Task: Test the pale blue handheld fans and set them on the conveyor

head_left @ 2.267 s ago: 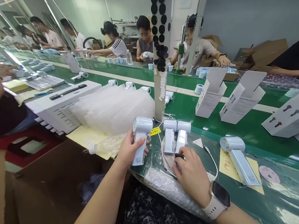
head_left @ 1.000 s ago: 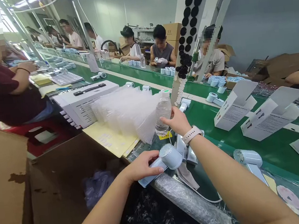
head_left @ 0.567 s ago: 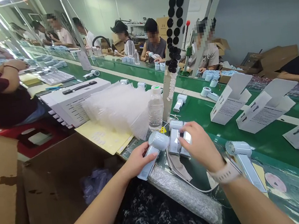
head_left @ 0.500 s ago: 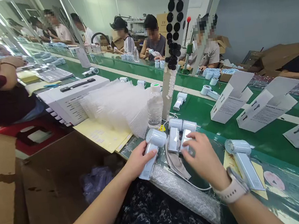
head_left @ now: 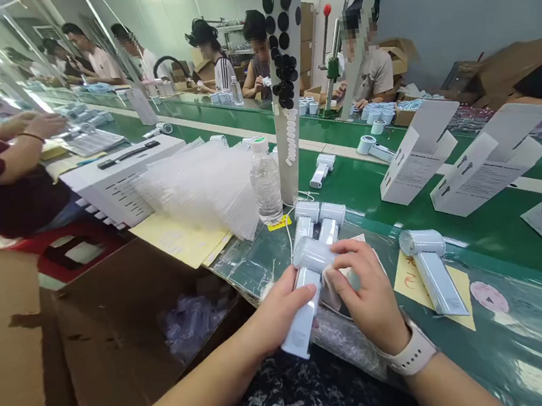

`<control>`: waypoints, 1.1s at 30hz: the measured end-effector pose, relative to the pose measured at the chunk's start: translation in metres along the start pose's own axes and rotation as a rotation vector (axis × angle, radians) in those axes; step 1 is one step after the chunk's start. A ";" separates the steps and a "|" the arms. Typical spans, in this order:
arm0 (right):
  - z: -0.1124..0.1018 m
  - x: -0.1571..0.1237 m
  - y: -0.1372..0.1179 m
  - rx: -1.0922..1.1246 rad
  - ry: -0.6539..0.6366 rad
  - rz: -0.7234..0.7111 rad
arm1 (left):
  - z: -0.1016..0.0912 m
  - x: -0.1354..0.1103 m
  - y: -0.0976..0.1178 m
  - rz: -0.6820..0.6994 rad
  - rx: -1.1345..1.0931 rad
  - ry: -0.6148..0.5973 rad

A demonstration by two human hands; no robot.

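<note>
My left hand (head_left: 280, 309) is wrapped round the handle of a pale blue handheld fan (head_left: 305, 285), holding it upright at the table's near edge. My right hand (head_left: 367, 298) is closed against the fan's round head, with a light cloth (head_left: 330, 291) pinched under its fingers. Two more fans (head_left: 319, 222) lie side by side just behind, and another fan (head_left: 431, 265) lies to the right on a yellow paper. A clear water bottle (head_left: 266, 182) stands upright to the left of a white post.
A stack of clear plastic bags (head_left: 202, 185) and a white case (head_left: 114, 176) sit at left. Open white boxes (head_left: 417, 152) stand on the green conveyor (head_left: 362, 185). A cardboard box (head_left: 131, 312) is below left. Several people work across the line.
My right hand set the water bottle upright beside the post, then came back to the fan. My left hand drew the fan nearer and raised it upright.
</note>
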State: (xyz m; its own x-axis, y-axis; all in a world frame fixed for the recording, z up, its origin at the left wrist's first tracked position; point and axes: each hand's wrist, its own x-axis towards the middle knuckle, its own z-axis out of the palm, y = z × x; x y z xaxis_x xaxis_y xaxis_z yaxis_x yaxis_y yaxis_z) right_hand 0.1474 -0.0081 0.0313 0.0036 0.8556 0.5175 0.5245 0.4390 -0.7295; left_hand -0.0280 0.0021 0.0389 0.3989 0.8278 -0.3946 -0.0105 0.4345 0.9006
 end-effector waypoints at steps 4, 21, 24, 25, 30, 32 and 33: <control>0.011 0.000 -0.001 0.131 0.028 0.189 | -0.001 0.003 -0.006 0.187 0.200 0.060; 0.010 0.003 0.012 0.272 -0.058 0.333 | -0.007 0.006 -0.004 0.210 0.339 0.049; 0.010 0.004 0.011 0.261 -0.069 0.328 | -0.004 0.003 0.001 0.143 0.431 0.029; 0.010 0.004 0.010 0.260 -0.084 0.320 | -0.004 0.004 0.001 0.140 0.429 0.028; -0.006 0.010 0.016 0.177 -0.202 0.291 | -0.008 0.006 -0.002 0.020 0.130 -0.028; -0.027 0.010 0.024 -0.012 -0.166 0.280 | -0.009 0.005 0.000 -0.066 0.018 -0.066; -0.040 0.008 0.030 -0.135 -0.120 0.278 | -0.009 0.004 0.002 -0.084 -0.010 -0.072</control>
State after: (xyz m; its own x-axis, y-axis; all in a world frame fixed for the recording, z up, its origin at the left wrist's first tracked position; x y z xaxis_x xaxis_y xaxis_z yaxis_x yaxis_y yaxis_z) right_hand 0.1974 0.0013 0.0318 0.0665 0.9674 0.2445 0.6257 0.1505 -0.7654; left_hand -0.0343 0.0092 0.0376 0.4637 0.7607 -0.4542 0.0163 0.5053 0.8628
